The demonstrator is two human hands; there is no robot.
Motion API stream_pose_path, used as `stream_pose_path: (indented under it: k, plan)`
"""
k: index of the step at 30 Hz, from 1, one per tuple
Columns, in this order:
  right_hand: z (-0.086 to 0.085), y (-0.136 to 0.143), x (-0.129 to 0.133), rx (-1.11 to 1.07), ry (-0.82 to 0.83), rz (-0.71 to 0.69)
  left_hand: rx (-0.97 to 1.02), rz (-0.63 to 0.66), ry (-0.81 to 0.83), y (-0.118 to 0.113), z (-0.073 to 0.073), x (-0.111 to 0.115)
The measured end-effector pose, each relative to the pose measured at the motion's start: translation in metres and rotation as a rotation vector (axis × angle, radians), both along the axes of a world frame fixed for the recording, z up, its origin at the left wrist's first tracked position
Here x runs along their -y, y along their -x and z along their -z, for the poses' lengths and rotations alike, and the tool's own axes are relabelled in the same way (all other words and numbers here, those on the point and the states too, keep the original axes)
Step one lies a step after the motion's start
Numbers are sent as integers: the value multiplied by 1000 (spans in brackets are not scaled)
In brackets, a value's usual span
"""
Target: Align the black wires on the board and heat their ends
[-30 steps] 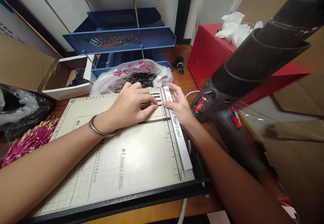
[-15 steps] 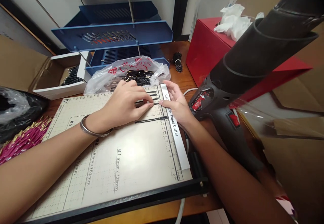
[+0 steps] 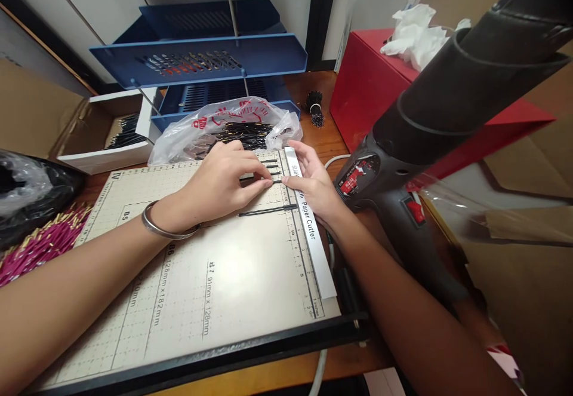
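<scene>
A cream, grid-printed paper cutter board lies before me with a white strip along its right side. My left hand rests on the upper part of the board, thumb and forefinger pinched on a thin black wire. At the strip, my right hand presses its thumb on the other end of this wire, its fingers past the strip's edge. Below the hands a double black wire lies across the board, reaching the strip. More short black pieces lie just above, partly hidden by my left hand.
Behind the board, a clear plastic bag holds many black wires. A blue rack and white box stand farther back. Magenta wires lie at left. A black heat gun-like tool and red box fill the right.
</scene>
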State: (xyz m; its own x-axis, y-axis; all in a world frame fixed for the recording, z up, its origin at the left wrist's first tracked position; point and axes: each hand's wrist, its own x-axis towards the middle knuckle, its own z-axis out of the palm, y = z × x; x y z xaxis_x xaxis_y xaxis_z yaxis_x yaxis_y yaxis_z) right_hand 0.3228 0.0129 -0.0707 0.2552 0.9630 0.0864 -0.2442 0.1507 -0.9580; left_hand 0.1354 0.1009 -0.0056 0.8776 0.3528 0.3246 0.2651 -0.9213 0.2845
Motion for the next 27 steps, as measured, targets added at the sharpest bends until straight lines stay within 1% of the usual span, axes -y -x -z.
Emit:
stream_pose_path:
  k: [8,16,23,27]
  plan:
    - [3,0,-2,-8,14,8,-17,-9,-36,0,-2,2]
    - [-3,3,-2,-64,34,44,-14,-16,-59,0,-3,4]
    - [-2,1,-1,-38,37,28,-35,-31,-70,2,-8,3]
    - [-2,1,-1,-42,38,32,-40,-36,-74,2,-7,2]
